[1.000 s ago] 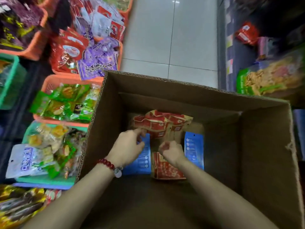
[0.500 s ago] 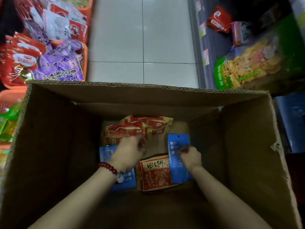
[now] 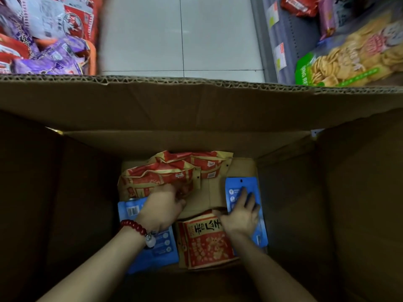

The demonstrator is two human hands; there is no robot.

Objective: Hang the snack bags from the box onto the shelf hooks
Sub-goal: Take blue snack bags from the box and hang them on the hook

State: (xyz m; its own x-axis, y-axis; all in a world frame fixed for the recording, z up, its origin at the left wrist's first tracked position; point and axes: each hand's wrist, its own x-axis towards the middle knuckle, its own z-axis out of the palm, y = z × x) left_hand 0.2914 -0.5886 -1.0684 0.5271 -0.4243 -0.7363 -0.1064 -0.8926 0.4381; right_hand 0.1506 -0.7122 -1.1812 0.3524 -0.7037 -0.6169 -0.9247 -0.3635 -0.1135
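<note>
The snack bags lie on the bottom of a deep cardboard box point(image 3: 196, 105), seen from above. At the far side sits a heap of red-and-gold bags point(image 3: 174, 171), crumpled and overlapping. Near the middle lies one more red-and-gold bag point(image 3: 205, 245), face up with large printed characters. A blue bag point(image 3: 244, 188) lies flat at the right, its hang hole at the far end, and another blue bag point(image 3: 152, 253) lies at the left, partly under the left forearm.

The left hand point(image 3: 161, 208) reaches onto the near edge of the red-and-gold heap; its fingers curl down into the bags, yet the grip itself is hidden behind the back of the hand, so I cannot tell whether it has hold of one. A red bead bracelet point(image 3: 133, 227) with a pale charm circles that wrist. The right hand point(image 3: 242, 214) lies on the right blue bag with fingers spread and nearly straight, pressing flat, its thumb reaching toward the middle red-and-gold bag.

Beyond the box is a pale tiled floor point(image 3: 174, 35). At far left, orange baskets point(image 3: 93, 53) hold purple and red packets. At far right, a grey shelf point(image 3: 283, 40) carries a green bag of crackers point(image 3: 340, 59) and red packets.
</note>
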